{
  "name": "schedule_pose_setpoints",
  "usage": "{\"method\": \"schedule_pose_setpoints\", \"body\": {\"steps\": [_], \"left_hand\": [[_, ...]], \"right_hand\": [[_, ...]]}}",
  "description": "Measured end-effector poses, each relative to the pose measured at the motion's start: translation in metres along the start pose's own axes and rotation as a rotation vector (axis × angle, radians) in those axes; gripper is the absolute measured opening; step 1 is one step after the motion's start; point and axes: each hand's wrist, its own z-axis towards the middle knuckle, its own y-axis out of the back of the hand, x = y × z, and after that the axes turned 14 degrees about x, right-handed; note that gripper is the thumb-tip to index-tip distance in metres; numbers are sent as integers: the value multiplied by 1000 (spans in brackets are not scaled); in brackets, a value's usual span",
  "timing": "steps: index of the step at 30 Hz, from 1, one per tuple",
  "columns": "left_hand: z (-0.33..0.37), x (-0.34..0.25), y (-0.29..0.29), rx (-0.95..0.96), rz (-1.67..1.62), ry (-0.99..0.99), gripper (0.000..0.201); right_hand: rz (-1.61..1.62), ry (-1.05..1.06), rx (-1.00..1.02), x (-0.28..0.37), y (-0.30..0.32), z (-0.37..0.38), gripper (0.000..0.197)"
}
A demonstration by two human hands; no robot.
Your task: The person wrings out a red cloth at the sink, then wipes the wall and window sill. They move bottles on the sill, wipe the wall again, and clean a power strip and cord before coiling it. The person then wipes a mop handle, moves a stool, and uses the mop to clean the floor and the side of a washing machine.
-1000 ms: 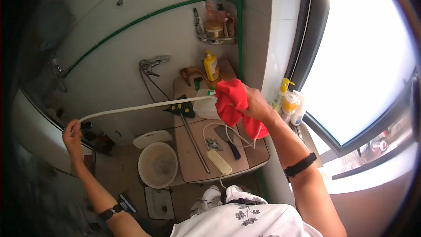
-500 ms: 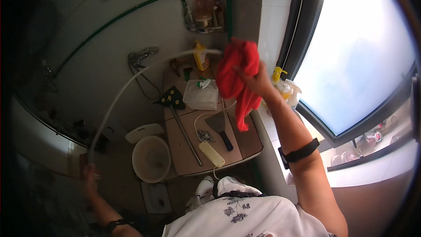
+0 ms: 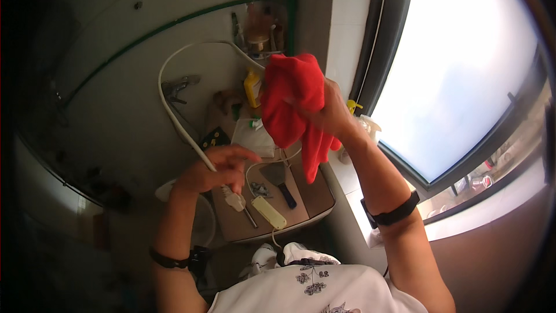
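Observation:
My left hand (image 3: 214, 171) is closed loosely around a thick white cord (image 3: 168, 107), close to its end, with the index finger stretched out. A white plug-like end piece (image 3: 234, 200) hangs just below those fingers. The cord loops up and over to the far side of a red cloth (image 3: 292, 101). My right hand (image 3: 325, 113) grips this cloth, bunched up above the table, and one flap dangles down. The cord's other end disappears behind the cloth, so I cannot tell whether the cloth wraps it.
On the tan table (image 3: 313, 191) lie a scraper (image 3: 282, 188), a pale power strip (image 3: 269, 213) and a clear plastic box (image 3: 249, 136). Behind them stands a yellow bottle (image 3: 252, 88). A shower tap (image 3: 180, 87) is on the wall; a frosted window (image 3: 457, 75) is at right.
My left hand has come from the far lower left in over the table, bending the cord into a tighter loop. My right hand and the red cloth have shifted slightly left.

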Motion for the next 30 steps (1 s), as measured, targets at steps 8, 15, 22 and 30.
{"method": "schedule_pose_setpoints", "body": {"steps": [8, 15, 22, 30], "left_hand": [[-10, 101, -21, -429, -751, -105, 38], [-4, -3, 36, -461, -145, -12, 30], [63, -160, -21, -27, -29, 52, 29], [19, -208, 19, -170, -478, -622, 17]], "right_hand": [[580, -57, -502, 5, 48, -37, 30], [616, 104, -371, 27, 62, -23, 48], [544, 240, -121, 65, 39, 15, 70], [645, 175, -121, 28, 30, 24, 69]]}}
